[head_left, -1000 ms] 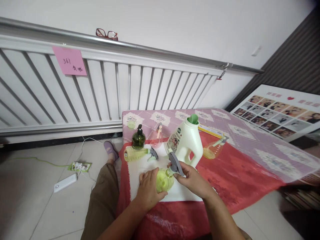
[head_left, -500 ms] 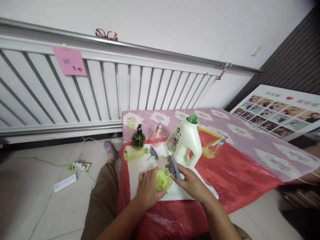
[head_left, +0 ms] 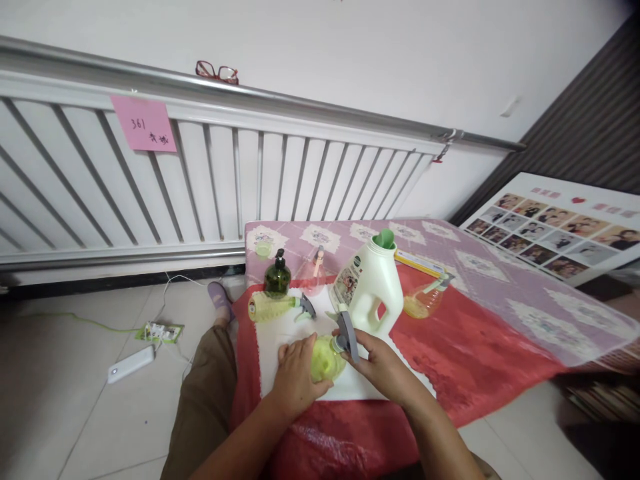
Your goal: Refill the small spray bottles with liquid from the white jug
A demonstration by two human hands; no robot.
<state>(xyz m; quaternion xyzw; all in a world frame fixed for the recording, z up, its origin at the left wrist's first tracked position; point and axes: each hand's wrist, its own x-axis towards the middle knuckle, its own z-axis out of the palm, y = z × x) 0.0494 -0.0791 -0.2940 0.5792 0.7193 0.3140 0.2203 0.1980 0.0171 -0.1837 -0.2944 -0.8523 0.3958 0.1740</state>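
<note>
Between my hands is a yellow-green spray bottle [head_left: 324, 360] with a grey trigger head, over a white cloth [head_left: 280, 380]. My left hand [head_left: 297, 370] is wrapped round the bottle's body. At its neck, my right hand [head_left: 373, 360] has its fingers closed on the trigger head [head_left: 346, 337]. A second yellowish spray bottle [head_left: 273, 308] lies on its side just beyond my left hand. Behind my right hand stands a large pale green jug [head_left: 380, 287] with a green spout, its label facing left.
Behind the cloth stand a dark green pump bottle [head_left: 277, 275] and a clear pinkish bottle [head_left: 314, 273]. Right of the jug, another spray bottle [head_left: 425, 301] leans on a red cover [head_left: 460, 353], near a yellow box [head_left: 420, 263]. A white radiator [head_left: 295, 173] runs behind the table.
The trigger head has turned slightly on the bottle under my right hand. My left hand keeps its hold, and the view has shifted a little.
</note>
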